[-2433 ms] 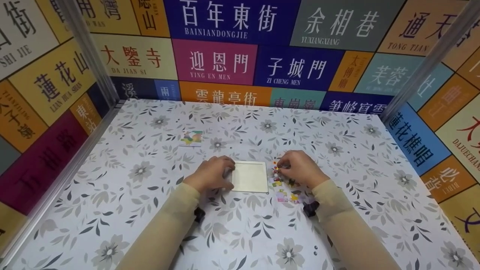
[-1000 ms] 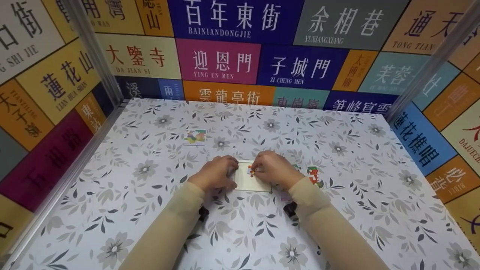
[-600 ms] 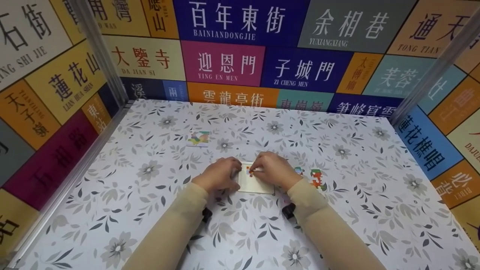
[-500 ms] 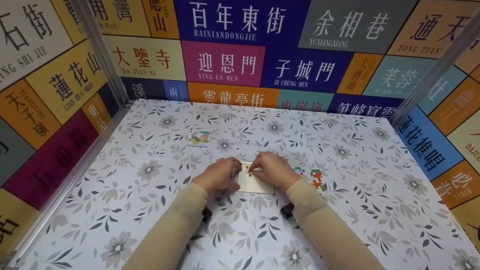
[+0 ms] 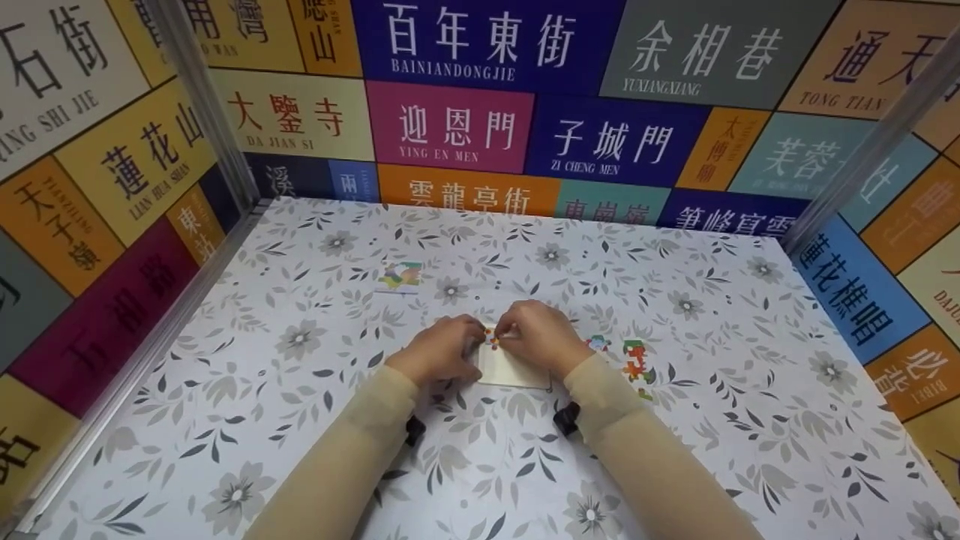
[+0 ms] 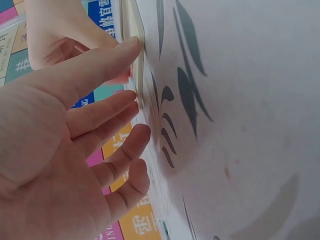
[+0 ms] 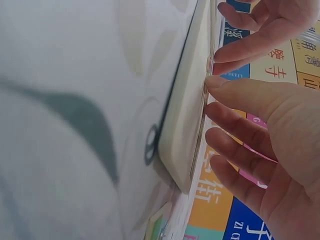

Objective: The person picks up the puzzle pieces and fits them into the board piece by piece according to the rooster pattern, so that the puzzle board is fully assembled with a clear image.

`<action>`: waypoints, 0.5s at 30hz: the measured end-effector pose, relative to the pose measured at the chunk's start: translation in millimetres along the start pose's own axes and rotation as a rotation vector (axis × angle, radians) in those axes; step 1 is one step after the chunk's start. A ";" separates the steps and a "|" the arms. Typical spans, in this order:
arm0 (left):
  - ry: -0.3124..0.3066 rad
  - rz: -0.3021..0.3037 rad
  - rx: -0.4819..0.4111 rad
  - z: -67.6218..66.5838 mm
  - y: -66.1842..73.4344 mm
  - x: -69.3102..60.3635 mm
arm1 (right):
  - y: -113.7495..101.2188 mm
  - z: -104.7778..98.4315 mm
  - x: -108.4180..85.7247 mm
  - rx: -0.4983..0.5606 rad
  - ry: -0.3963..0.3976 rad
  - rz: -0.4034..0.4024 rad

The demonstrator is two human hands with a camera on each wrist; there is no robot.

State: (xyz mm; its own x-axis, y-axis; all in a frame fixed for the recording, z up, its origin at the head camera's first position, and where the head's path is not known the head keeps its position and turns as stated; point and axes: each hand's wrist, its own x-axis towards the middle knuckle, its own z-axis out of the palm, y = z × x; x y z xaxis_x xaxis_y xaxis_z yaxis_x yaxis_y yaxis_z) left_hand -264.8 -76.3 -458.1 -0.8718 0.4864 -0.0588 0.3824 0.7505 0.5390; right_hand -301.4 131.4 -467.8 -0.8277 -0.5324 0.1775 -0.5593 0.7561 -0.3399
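A shallow cream tray lies flat on the floral tabletop. My left hand grips its left edge, thumb near the lower corner and fingers near the upper one; the left wrist view shows thumb and fingertips of that hand at the tray's rim. Thumb and fingertips of my right hand pinch a small orange and blue puzzle piece at the tray's upper left. In the right wrist view the right thumb and fingers meet the tray's top; the piece is mostly hidden there.
Right of the tray lie a blue and green piece, several red and orange pieces and a green one. A small colourful picture square lies behind, to the left. Printed wall panels surround the table.
My right hand has carried the piece from the scattered ones right of the tray onto the tray, then slightly left toward its upper left corner. My left hand keeps its grip on the tray.
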 end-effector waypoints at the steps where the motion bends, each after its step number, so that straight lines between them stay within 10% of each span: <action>1: -0.002 -0.006 -0.002 0.5 0.5 0.4 | 0.2 0.3 -0.4 0.002 0.005 -0.001; 9: -0.028 -0.054 0.040 2.2 4.8 2.7 | 4.4 -4.7 -8.5 0.007 0.015 0.026; 15: -0.018 0.035 0.224 0.5 7.8 4.3 | 12.3 -14.5 -18.4 -0.022 0.003 0.048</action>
State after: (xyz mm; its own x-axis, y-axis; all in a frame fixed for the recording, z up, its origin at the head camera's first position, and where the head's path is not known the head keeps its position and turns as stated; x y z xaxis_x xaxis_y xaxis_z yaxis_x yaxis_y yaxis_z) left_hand -265.4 -68.2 -454.5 -0.8520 0.5202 -0.0592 0.4726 0.8128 0.3407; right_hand -293.8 156.0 -461.9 -0.8536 -0.4943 0.1646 -0.5200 0.7887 -0.3280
